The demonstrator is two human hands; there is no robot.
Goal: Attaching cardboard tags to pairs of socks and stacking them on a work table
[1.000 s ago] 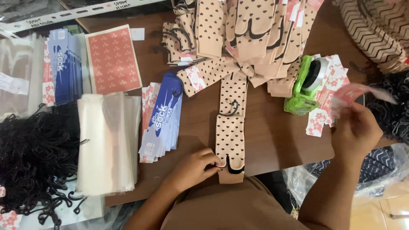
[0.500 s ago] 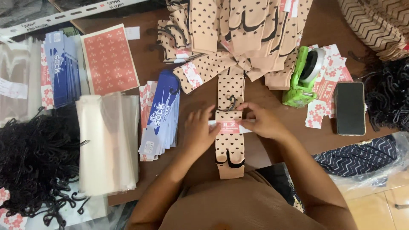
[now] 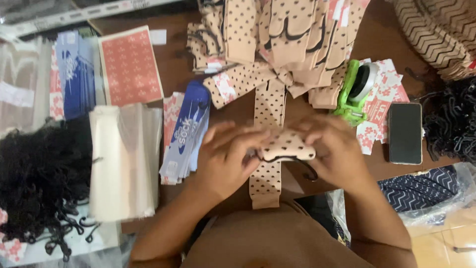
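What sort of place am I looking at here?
Likely a small sock-packing workbench: a heap of tan dotted socks, a stack of clear plastic bags, a pile of black hooks, and blue card labels.

Both forearms come up from the bottom of the view, from about six o'clock, and angle inward so the hands meet near the centre. The left hand [image 3: 225, 156] lies palm down, its fingers spread and stretched toward three o'clock, fingertips pressing against what is held between the hands. The right hand [image 3: 334, 154] sits opposite, knuckles up, its fingers curled toward nine o'clock and closed in a grip. The two hands are nearly touching at the fingertips. Both wrists are bare, and both elbows sit wider than the hands.
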